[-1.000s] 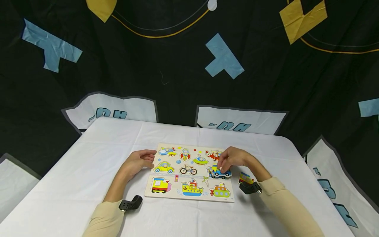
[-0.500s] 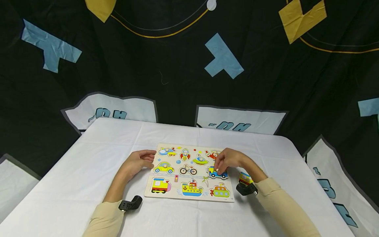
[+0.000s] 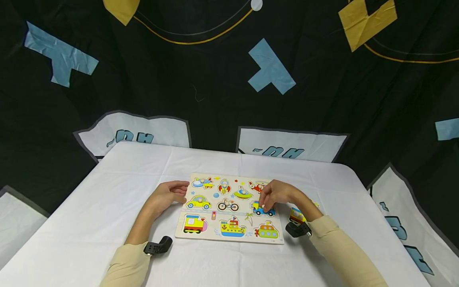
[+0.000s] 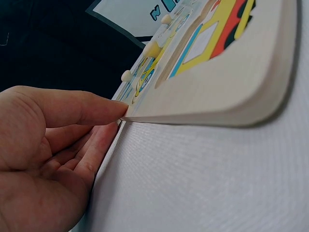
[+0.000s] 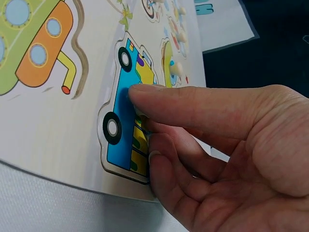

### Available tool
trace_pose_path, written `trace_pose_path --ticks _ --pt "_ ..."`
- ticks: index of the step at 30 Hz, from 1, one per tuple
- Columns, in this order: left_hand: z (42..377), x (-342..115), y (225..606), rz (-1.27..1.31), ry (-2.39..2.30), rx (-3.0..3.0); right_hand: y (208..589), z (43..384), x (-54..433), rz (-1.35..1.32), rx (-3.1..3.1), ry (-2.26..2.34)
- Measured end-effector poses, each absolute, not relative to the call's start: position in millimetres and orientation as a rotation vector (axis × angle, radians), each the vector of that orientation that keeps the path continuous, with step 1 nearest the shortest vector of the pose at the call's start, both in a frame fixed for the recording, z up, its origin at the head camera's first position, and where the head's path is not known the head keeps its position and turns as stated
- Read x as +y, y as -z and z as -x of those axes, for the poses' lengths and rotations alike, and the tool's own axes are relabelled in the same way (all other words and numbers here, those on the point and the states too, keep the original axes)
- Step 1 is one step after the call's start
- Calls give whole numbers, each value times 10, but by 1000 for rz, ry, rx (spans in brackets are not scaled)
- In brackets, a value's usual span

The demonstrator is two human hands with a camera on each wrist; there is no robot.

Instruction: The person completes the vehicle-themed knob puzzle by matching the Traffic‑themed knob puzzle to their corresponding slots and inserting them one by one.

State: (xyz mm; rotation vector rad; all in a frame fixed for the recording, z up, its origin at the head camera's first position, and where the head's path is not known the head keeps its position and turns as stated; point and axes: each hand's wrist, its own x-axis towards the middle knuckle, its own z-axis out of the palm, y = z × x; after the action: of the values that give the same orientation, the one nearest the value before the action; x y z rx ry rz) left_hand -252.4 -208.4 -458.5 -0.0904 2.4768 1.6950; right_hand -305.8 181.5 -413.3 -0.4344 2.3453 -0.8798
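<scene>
A wooden peg puzzle board (image 3: 229, 236) with vehicle pictures lies on the table between both hands. My right hand (image 3: 277, 194) is at its right side, thumb and fingers pinching the knob of a blue and yellow truck piece (image 5: 123, 121). The truck lies within its outlined recess, the knob mostly hidden by the fingers. My left hand (image 3: 166, 198) rests at the board's left edge; in the left wrist view its thumb (image 4: 87, 107) touches the edge, with the other fingers relaxed alongside. Knobbed car (image 3: 199, 203) and bicycle (image 3: 227, 205) pieces sit in the board.
A red and yellow piece (image 3: 296, 215) lies on the white tablecloth (image 3: 215, 263) right of the board, partly hidden by the right wrist camera (image 3: 298, 229). Submarine (image 5: 46, 46) and train (image 4: 212, 38) pictures show inside sunken recesses. A black curtain (image 3: 215, 91) hangs behind the table.
My right hand has shifted slightly left with the truck piece, which has gone from lying askew over its recess to lying in it. My left hand has stayed put.
</scene>
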Motion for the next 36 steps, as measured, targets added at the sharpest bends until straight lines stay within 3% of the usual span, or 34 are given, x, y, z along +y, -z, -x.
trace_pose_path --ticks 15,36 --pt "2523 -2077 4575 88 -1697 2469 4083 3057 1885 467 2338 879" --pt "2525 -2078 4569 102 -1691 2472 3986 3007 2503 349 2389 934"
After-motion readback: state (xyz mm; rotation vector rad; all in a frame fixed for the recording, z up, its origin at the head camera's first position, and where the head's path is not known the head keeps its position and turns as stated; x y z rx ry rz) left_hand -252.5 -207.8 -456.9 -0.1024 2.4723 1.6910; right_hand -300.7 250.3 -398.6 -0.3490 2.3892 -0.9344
